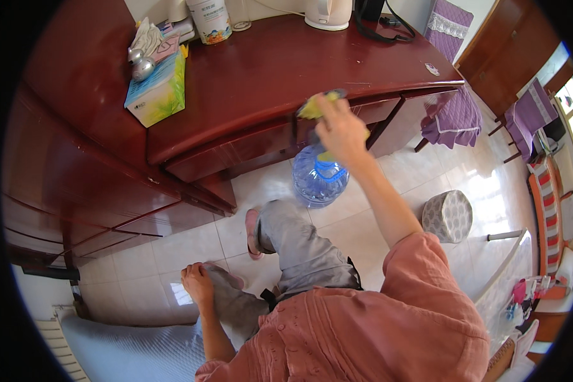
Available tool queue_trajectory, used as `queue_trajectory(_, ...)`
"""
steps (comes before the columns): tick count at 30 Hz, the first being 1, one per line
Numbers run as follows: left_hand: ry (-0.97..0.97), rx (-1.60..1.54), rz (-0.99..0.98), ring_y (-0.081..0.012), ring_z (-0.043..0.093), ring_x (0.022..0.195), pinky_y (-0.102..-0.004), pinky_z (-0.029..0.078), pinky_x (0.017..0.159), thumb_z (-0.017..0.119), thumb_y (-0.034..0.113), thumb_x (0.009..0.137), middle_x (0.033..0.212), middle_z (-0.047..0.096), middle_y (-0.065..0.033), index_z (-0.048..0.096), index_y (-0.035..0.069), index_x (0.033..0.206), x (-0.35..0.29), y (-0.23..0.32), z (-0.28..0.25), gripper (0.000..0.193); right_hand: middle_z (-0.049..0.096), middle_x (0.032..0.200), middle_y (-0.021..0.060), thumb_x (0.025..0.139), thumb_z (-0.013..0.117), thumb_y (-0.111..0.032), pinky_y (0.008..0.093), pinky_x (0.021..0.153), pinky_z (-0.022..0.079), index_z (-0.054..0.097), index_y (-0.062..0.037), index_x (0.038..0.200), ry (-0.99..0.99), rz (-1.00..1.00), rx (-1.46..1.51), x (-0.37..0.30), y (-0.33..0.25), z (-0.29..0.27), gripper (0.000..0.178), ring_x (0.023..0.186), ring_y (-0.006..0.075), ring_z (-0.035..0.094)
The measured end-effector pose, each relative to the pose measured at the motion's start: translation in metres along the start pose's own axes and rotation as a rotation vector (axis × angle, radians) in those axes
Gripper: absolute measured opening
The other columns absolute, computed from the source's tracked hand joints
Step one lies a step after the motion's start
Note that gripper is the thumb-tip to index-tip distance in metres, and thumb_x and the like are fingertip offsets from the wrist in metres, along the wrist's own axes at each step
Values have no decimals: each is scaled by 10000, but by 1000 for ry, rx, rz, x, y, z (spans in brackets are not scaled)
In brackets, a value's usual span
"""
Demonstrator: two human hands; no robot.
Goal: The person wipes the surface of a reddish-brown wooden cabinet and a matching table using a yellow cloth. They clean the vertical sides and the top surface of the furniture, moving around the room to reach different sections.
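At the front edge of the dark red desk (267,63), my right hand (342,132) is closed round a yellow-green cloth (311,108). Bits of yellow also show beside and below the hand. A small dark patch sits by the cloth at my fingertips; I cannot make out what it is. Beneath this hand, a large clear blue water jug (318,188) with a blue handle stands on the floor, its top partly hidden. My left hand (197,283) rests on my knee, holding nothing, its fingers laid over the grey trouser leg.
On the desk are a tissue box (162,92) with silver round objects on top, a white tub (210,20), a pale kettle (328,14) and a black cable (388,37). A grey patterned stool (447,216) and purple-covered chairs (453,121) stand to the right.
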State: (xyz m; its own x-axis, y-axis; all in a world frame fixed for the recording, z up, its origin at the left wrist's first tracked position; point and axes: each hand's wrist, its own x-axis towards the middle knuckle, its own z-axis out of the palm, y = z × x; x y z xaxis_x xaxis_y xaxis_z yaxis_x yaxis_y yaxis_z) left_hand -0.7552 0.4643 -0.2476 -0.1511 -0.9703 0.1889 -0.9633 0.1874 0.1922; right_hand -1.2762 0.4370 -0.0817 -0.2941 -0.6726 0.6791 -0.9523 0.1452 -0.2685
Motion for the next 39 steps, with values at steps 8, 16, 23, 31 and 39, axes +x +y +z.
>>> queue_trajectory(8,3,-3,3,-338,610,958,-476,472,854,637,107,867,927,703,-110,733,57,896,3,6,7,112,562,986,102,768,690,-67,414,587,542,639,-120,1228,-28,-212,-37,-9,16,-6,466,688,289,653)
queue_trajectory(16,-2,57,25,-336,616,947,-475,489,841,645,114,864,948,707,-97,725,74,914,1,-2,7,102,653,1100,124,834,650,-198,462,755,577,687,-197,1228,-174,129,-234,2,110,-36,395,884,349,707)
queue_trajectory(23,-21,15,8,-333,613,992,-469,469,874,622,118,880,970,711,-102,734,59,923,3,10,6,133,663,1167,175,859,641,-200,476,825,565,687,-157,1237,-5,247,-249,0,169,-42,383,979,388,690)
queue_trajectory(31,-30,15,30,-335,610,984,-466,469,870,637,127,873,956,709,-102,739,58,911,5,9,9,129,610,1068,193,824,656,-166,497,653,575,624,-139,1238,-76,43,95,-18,-23,27,416,756,388,694)
queue_trajectory(39,24,-13,10,-345,607,975,-479,467,863,628,118,872,952,700,-116,727,48,913,-7,-4,3,128,623,1034,71,821,660,-150,430,705,586,705,-239,1236,-170,2,-13,-10,44,-4,427,831,298,693)
